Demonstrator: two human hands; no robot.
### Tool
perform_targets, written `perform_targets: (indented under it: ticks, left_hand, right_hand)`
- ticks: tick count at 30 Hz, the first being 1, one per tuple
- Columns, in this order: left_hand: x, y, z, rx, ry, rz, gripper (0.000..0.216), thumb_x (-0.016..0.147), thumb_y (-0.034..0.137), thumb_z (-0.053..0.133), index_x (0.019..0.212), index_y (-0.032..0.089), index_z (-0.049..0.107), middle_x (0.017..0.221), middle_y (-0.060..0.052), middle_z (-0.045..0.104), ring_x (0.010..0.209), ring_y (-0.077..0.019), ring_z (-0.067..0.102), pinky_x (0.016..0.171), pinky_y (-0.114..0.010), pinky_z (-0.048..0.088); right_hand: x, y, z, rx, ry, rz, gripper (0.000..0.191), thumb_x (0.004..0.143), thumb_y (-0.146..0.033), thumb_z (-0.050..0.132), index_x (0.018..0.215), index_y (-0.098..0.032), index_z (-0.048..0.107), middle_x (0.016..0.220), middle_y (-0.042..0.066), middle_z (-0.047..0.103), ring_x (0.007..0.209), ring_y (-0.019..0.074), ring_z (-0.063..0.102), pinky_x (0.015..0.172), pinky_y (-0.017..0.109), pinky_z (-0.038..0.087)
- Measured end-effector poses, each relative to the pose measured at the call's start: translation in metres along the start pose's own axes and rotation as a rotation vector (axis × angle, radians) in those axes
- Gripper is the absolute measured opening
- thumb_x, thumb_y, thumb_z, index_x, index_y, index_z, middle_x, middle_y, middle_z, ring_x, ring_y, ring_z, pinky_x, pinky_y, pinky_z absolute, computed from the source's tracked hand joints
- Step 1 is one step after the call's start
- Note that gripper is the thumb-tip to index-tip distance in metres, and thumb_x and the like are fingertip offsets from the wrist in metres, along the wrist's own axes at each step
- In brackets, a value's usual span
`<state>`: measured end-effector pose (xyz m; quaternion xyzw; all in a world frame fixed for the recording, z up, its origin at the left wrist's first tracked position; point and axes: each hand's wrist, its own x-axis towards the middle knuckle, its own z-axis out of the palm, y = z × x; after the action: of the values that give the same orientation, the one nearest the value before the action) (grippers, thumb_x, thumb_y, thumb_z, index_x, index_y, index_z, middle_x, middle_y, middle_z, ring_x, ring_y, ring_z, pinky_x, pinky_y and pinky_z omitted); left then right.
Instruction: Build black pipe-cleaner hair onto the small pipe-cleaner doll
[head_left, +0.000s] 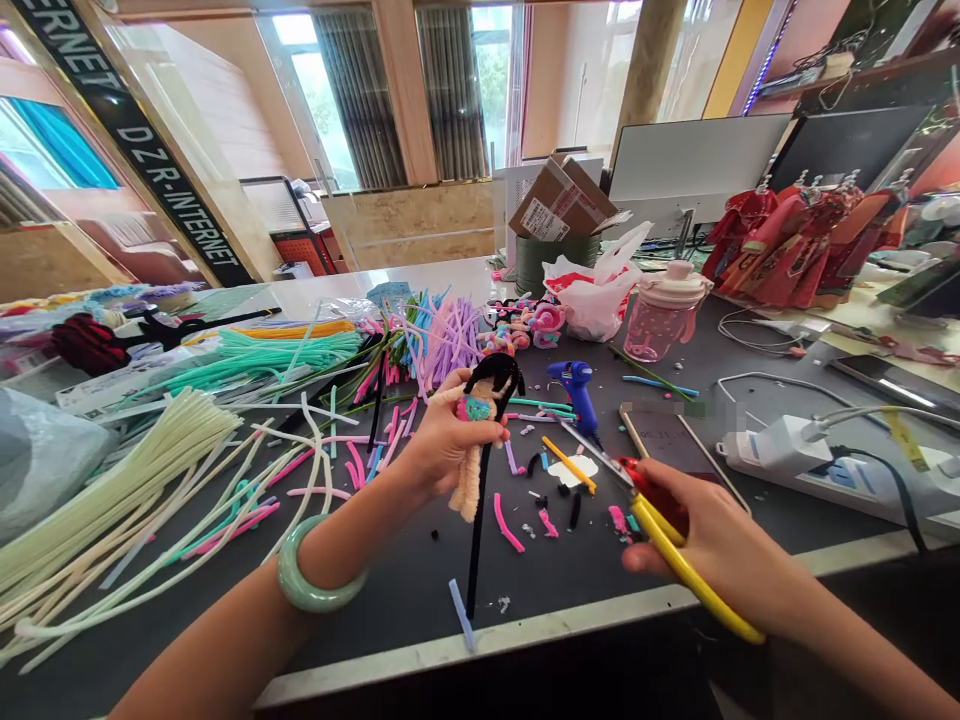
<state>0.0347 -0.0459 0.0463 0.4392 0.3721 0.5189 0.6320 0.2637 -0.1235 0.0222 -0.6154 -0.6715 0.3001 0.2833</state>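
My left hand (442, 435), a green bangle (315, 575) on its wrist, is closed around a small pipe-cleaner doll (469, 480). The doll has beige legs, a pink and teal body and black strands on top; a long black pipe cleaner (476, 550) hangs down from it towards the table edge. In my right hand (705, 535) is a pair of pliers (679, 560) with yellow and red handles, its slim metal jaws pointing up and left above the table. Beyond both hands a blue glue gun (576, 395) rests on the dark tabletop.
Pipe-cleaner bundles (127, 470) cover the left side. Cut scraps (508, 522) lie between my hands. On the right are a phone (667, 440), a white power strip (795, 450) and cables. A pink cup (664, 315), a plastic bag (596, 290) and small red garments (802, 240) stand farther back.
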Motion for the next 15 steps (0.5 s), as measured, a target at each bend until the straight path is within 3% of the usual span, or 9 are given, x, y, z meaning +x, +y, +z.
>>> perform_targets:
  ticks: [4,15]
  left_hand:
    - [-0.005,0.002,0.003,-0.014,-0.031,-0.002,0.060,0.044,0.000,0.071,0.095,0.020,0.048,0.075,0.005,0.060,0.058,-0.0106,0.063,0.055,-0.023,0.051]
    - [-0.015,0.002,0.006,0.027,-0.136,0.030,0.056,0.050,0.002,0.072,0.096,0.021,0.047,0.073,0.007,0.054,0.061,-0.0073,0.058,0.058,-0.021,0.050]
  right_hand:
    - [-0.003,0.001,0.005,-0.041,-0.077,0.011,0.045,0.049,-0.058,0.074,0.063,-0.023,0.051,0.057,-0.001,0.050,0.054,0.0151,0.041,0.049,0.027,0.034]
    - [0.001,0.000,0.007,-0.060,-0.142,-0.020,0.045,0.059,-0.060,0.069,0.069,-0.019,0.056,0.058,-0.005,0.037,0.056,0.0123,0.034,0.049,0.024,0.029]
